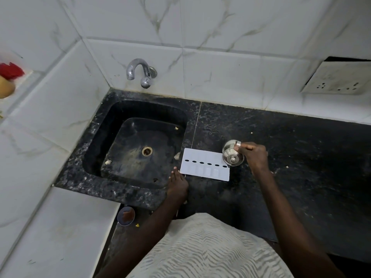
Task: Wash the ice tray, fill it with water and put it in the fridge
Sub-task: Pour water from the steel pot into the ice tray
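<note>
A white ice tray [202, 164] lies flat on the black granite counter [301, 157], just right of the sink, with a row of dark oval holes along its middle. My right hand [254, 155] is closed on the handle of a small steel vessel [232, 155], tipped on its side over the tray's right end. My left hand [177, 184] rests on the counter edge by the tray's near left corner, fingers together, holding nothing. A chrome tap [140, 73] juts from the tiled wall above the black sink [96, 157]; no water runs from it.
The sink basin holds a few food scraps around its drain [147, 151]. A wall socket plate [337, 79] sits at the far right above the counter. Red and tan items [8, 77] rest on a ledge at far left. A small round container [126, 216] lies below the counter.
</note>
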The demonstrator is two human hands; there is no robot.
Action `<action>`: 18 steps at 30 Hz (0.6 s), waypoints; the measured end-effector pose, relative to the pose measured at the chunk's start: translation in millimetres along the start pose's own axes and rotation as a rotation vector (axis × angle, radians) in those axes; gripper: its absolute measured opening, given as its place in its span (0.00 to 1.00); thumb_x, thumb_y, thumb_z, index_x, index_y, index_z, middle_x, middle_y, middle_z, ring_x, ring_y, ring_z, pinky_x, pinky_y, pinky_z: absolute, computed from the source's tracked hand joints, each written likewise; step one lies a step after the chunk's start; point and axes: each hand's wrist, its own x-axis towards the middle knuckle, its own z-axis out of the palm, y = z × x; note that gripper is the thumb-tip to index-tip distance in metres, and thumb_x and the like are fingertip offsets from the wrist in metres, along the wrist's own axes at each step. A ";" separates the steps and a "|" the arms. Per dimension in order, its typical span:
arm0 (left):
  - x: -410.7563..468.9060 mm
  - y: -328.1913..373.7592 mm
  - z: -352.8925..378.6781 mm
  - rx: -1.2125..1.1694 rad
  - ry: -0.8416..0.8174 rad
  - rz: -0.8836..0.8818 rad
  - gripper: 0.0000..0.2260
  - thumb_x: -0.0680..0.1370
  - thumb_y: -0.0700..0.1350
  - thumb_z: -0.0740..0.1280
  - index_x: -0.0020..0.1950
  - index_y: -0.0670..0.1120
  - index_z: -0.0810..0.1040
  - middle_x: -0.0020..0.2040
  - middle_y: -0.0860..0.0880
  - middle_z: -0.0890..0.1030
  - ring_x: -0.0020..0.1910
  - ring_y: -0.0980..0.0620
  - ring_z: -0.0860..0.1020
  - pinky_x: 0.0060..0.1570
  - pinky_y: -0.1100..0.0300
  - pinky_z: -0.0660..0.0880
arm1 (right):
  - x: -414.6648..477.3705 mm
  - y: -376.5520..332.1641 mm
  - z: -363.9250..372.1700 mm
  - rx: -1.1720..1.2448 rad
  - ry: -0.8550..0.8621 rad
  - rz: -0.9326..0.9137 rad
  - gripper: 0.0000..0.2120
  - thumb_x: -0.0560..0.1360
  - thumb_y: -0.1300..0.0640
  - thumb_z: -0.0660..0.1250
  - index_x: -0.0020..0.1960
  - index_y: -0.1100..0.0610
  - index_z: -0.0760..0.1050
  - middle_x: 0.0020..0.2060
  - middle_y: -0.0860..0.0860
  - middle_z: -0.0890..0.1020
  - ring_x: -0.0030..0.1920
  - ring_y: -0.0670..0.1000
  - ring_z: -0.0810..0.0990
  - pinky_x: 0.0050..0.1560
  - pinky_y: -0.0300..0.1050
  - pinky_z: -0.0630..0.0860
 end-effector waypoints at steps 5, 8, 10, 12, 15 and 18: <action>2.2 -1.8 1.0 0.038 -0.039 0.005 0.57 0.71 0.44 0.81 0.80 0.28 0.42 0.80 0.27 0.39 0.82 0.30 0.44 0.81 0.41 0.50 | -16.0 1.8 3.1 -0.012 -0.060 -0.102 0.10 0.69 0.66 0.80 0.49 0.61 0.87 0.44 0.52 0.86 0.39 0.36 0.82 0.44 0.30 0.78; 2.8 -1.4 0.5 0.039 -0.040 0.006 0.57 0.70 0.44 0.82 0.80 0.28 0.41 0.80 0.27 0.39 0.82 0.30 0.43 0.81 0.41 0.50 | -20.1 5.2 4.6 -0.048 -0.067 -0.159 0.09 0.69 0.67 0.79 0.50 0.64 0.87 0.46 0.54 0.87 0.41 0.36 0.82 0.48 0.32 0.79; 2.4 -1.6 0.3 0.040 -0.041 0.005 0.57 0.70 0.44 0.82 0.80 0.28 0.41 0.80 0.27 0.39 0.82 0.31 0.43 0.81 0.41 0.50 | -21.4 7.1 5.4 -0.044 -0.071 -0.174 0.09 0.69 0.67 0.79 0.49 0.63 0.87 0.45 0.52 0.87 0.43 0.42 0.84 0.53 0.42 0.81; 2.0 -2.0 0.4 0.047 -0.037 0.005 0.58 0.70 0.44 0.82 0.80 0.28 0.41 0.80 0.27 0.39 0.82 0.30 0.44 0.81 0.41 0.50 | -23.0 7.7 6.6 -0.035 -0.077 -0.188 0.09 0.69 0.67 0.79 0.49 0.60 0.87 0.44 0.48 0.86 0.46 0.48 0.85 0.55 0.48 0.81; 1.0 -1.2 0.2 0.049 -0.035 0.000 0.58 0.70 0.45 0.82 0.80 0.28 0.41 0.81 0.27 0.40 0.82 0.31 0.44 0.81 0.42 0.49 | -21.7 9.7 8.7 -0.023 -0.085 -0.207 0.10 0.69 0.68 0.79 0.49 0.58 0.87 0.45 0.47 0.87 0.46 0.45 0.85 0.56 0.52 0.82; 0.6 -0.8 -0.4 0.050 -0.034 -0.003 0.58 0.70 0.45 0.82 0.80 0.28 0.41 0.81 0.28 0.40 0.82 0.31 0.44 0.81 0.42 0.49 | -20.0 10.4 9.9 -0.030 -0.089 -0.220 0.10 0.69 0.68 0.78 0.50 0.60 0.87 0.45 0.49 0.86 0.46 0.44 0.84 0.57 0.51 0.81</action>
